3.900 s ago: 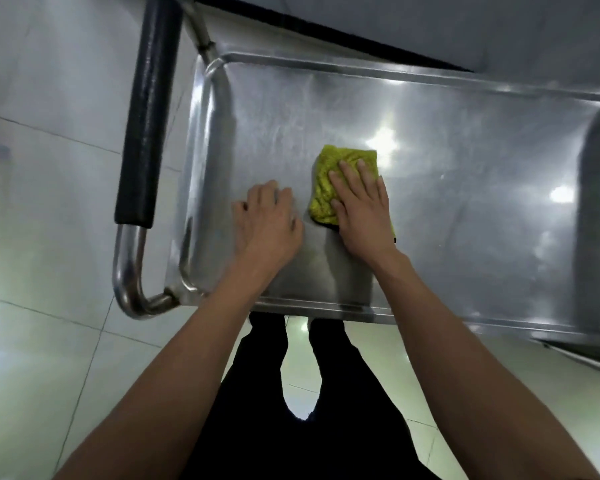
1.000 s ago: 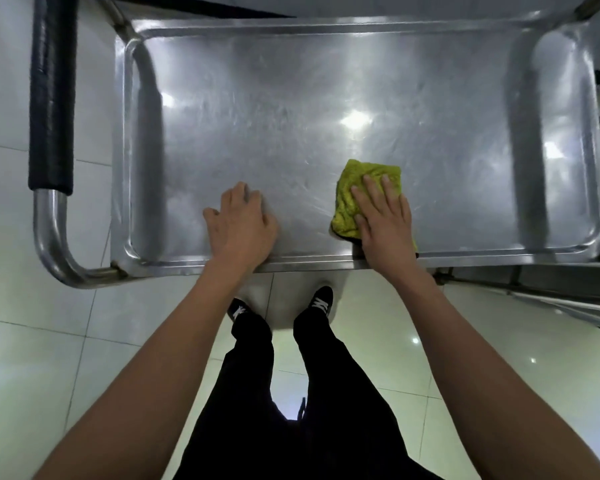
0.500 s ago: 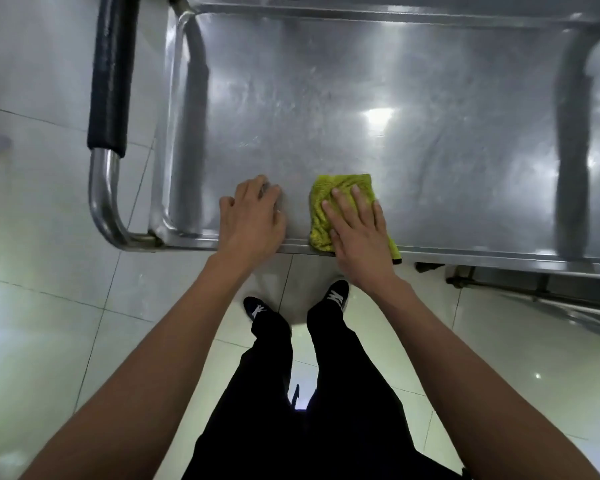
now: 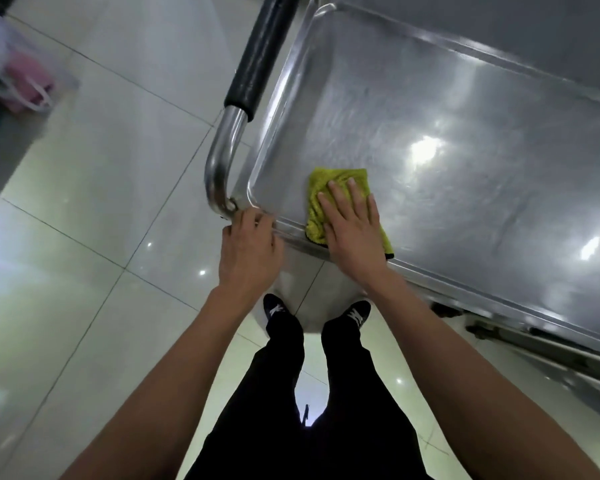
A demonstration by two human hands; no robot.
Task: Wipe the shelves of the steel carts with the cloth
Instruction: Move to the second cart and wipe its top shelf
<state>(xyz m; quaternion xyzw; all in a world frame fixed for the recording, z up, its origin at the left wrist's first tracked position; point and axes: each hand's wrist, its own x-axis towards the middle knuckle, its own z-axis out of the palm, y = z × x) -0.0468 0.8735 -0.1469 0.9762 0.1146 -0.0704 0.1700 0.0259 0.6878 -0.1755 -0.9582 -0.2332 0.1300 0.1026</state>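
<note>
The steel cart's top shelf (image 4: 465, 188) fills the upper right, shiny with light reflections. A yellow-green cloth (image 4: 329, 181) lies in the shelf's near left corner, partly over the front rim. My right hand (image 4: 354, 226) presses flat on the cloth with straight fingers. My left hand (image 4: 250, 251) is at the cart's near left corner, its fingers curled over the rim where the handle tube joins.
The cart's push handle (image 4: 260, 53), a steel tube with a black grip, runs along the shelf's left side. Lower steel bars (image 4: 534, 341) show under the front rim at right. A clear bin with a pink item (image 4: 25, 81) stands on the tiled floor, upper left.
My left hand has slid off the shelf surface to the rim's left corner and curled. My right hand has pushed the cloth left toward that corner. The view has swung, tilting the cart.
</note>
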